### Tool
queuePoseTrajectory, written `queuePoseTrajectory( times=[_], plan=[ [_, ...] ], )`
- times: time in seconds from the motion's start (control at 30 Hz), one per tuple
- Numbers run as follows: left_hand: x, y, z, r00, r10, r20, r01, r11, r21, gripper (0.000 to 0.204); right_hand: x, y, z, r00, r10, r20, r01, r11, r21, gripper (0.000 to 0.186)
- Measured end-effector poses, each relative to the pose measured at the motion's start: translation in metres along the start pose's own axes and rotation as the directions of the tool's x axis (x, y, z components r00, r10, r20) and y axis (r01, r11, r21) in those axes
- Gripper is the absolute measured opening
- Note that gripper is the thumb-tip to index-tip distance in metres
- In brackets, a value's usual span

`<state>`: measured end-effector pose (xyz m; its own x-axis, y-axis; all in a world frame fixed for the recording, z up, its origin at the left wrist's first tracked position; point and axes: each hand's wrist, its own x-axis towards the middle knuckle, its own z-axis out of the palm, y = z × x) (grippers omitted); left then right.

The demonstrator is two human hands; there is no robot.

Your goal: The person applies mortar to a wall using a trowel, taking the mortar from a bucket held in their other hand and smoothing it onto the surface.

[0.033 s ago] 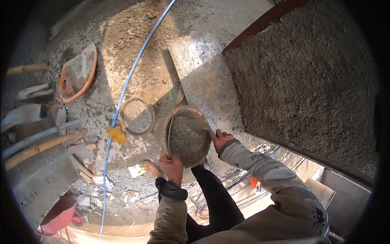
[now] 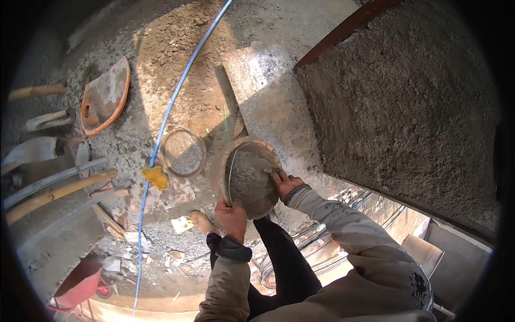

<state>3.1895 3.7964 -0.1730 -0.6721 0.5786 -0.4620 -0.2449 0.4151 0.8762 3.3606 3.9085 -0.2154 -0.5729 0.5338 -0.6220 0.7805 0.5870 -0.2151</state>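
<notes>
Grey mix (image 2: 249, 180) is being held in a bucket (image 2: 223, 174) between outstretched forearms (image 2: 343, 214). Its near rim is being pinched by the fingers of the left hand (image 2: 232, 219); the right hand (image 2: 287, 185) is being angled over its right edge, finger grip unclear. Greyish matter (image 2: 183, 151) is being contained by a second bucket (image 2: 185, 175).

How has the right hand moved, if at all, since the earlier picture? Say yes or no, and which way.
Yes, slightly: the right hand has shifted left, nearer the bucket on the ground.
</notes>
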Motion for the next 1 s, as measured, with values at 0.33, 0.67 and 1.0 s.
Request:
queuePoseTrajectory(
  times=[0.33,0.67,1.0],
  plan=[
    [-0.011,0.032,-0.046,0.992,0.124,-0.01,-0.124,0.988,-0.097,0.031,-0.039,-0.061,-0.007,0.975,-0.15,-0.161,0.213,0.827,0.52,0.046],
    [-0.016,0.045,-0.081,0.992,0.032,-0.126,-0.061,0.971,-0.229,0.023,-0.057,-0.082,-0.061,0.992,-0.046,-0.121,0.074,0.968,0.24,0.041],
    [-0.037,0.018,-0.12,0.956,-0.106,-0.274,-0.002,0.93,-0.369,0.027,-0.073,-0.082,-0.149,0.957,-0.261,0.129,-0.028,0.36,0.933,0.034]
  ],
)
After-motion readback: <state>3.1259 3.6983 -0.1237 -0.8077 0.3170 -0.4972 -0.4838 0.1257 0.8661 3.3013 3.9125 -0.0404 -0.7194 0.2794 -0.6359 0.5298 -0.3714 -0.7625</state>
